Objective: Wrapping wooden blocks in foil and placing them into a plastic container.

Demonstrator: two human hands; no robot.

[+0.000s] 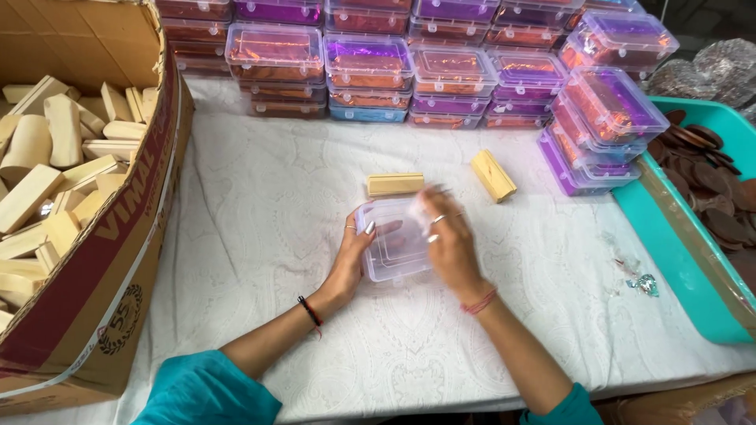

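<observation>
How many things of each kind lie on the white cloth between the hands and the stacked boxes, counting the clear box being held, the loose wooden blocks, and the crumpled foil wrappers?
Clear plastic box, held by the left hand and right hand: 1
Loose wooden blocks: 2
Crumpled foil wrappers: 1 clearly visible
Total: 4

We seem to be in a small packing workshop. Along the back of the white patterned tablecloth [276, 212] we see stacked rows of clear plastic lidded boxes with purple and orange foil inside [409, 71], a large brown cardboard carton heaped with pale wooden blocks [102, 260], and a teal plastic tray of brown discs, possibly chocolate [693, 260].
</observation>
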